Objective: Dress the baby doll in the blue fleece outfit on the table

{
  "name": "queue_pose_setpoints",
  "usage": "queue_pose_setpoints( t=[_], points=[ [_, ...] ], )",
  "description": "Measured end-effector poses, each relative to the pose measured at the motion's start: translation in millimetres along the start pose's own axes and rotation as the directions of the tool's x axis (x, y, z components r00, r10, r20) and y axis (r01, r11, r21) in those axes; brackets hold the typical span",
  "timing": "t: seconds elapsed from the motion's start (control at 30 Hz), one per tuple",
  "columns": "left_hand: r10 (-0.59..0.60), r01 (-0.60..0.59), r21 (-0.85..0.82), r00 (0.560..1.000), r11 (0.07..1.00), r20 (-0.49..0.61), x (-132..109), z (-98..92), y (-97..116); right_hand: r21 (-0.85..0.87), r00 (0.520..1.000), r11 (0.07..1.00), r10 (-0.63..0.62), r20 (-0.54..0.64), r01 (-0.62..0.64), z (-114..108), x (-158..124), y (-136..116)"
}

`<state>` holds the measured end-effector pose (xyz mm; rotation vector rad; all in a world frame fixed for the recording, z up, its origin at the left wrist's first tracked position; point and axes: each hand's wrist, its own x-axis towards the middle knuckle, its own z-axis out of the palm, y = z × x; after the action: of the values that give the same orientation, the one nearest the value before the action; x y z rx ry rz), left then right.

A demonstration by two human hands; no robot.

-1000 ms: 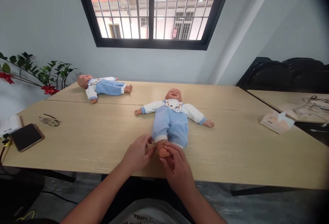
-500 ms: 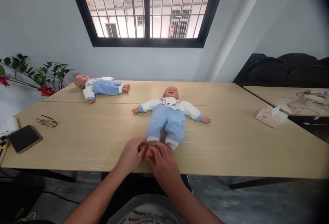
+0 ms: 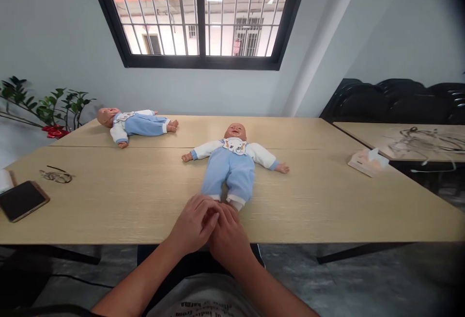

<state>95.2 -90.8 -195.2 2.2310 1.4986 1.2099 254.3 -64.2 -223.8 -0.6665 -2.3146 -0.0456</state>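
A baby doll [image 3: 228, 169] in blue trousers and a white top lies on its back on the table, arms spread, its legs pointing at me. Both of my hands meet over its foot on the left side of the view, which they hide. My left hand [image 3: 194, 225] is closed, its fingers curled and the thumb bent in; what they pinch is hidden. My right hand [image 3: 229, 237] presses against it, fingers wrapped round the covered foot. Beside my right fingers, the doll's other ankle shows a white covering [image 3: 235, 204].
A second doll [image 3: 145, 124] in matching clothes lies at the back left of the table [image 3: 308, 200]. Glasses [image 3: 58, 175] and a phone [image 3: 23, 201] lie on the left, and a tissue packet [image 3: 367, 162] on the right. Cables [image 3: 428, 140] rest on a side table.
My left hand has moved right and up over the doll's foot, meeting my right hand. Toes that showed between the hands are now covered. The whole view has shifted slightly.
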Motion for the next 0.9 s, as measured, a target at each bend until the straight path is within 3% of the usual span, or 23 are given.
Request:
queue_pose_setpoints(
  t=[0.1,0.2,0.27,0.33,0.5,0.67,0.8,0.9],
  points=[
    [-0.027,0.026,-0.026,1.000,0.999,-0.014,2,5.0,5,0.116,0.990,0.988,0.111,-0.087,-0.101,-16,-14,24],
    [0.097,-0.109,0.075,0.984,0.991,0.148,1,12.4,13,0.043,0.948,0.959,0.282,-0.146,-0.279,-23,-25,60],
    [0.177,-0.224,0.187,0.955,0.957,0.239,1,19.7,14,-0.032,0.947,0.951,0.303,-0.107,-0.308,-23,-27,79],
    [0.209,-0.280,0.285,0.944,0.917,0.255,-1,27.9,13,-0.105,0.959,0.954,0.274,-0.076,-0.281,-22,-26,90],
    [0.191,-0.265,0.373,0.956,0.889,0.225,-3,41.9,6,-0.247,0.964,0.935,0.224,-0.145,-0.254,-20,-19,88],
    [0.170,-0.227,0.324,0.966,0.918,0.193,-3,42.9,7,-0.277,0.974,0.934,0.216,-0.072,-0.227,-21,-16,83],
    [0.076,-0.115,0.253,0.985,0.961,0.156,-1,40.1,8,-0.038,0.973,0.974,0.221,-0.061,-0.224,-21,-20,78],
    [0.039,-0.059,0.178,0.992,0.982,0.117,-2,39.1,8,0.179,0.962,0.950,0.268,-0.045,-0.256,-24,-26,70]
  ],
)
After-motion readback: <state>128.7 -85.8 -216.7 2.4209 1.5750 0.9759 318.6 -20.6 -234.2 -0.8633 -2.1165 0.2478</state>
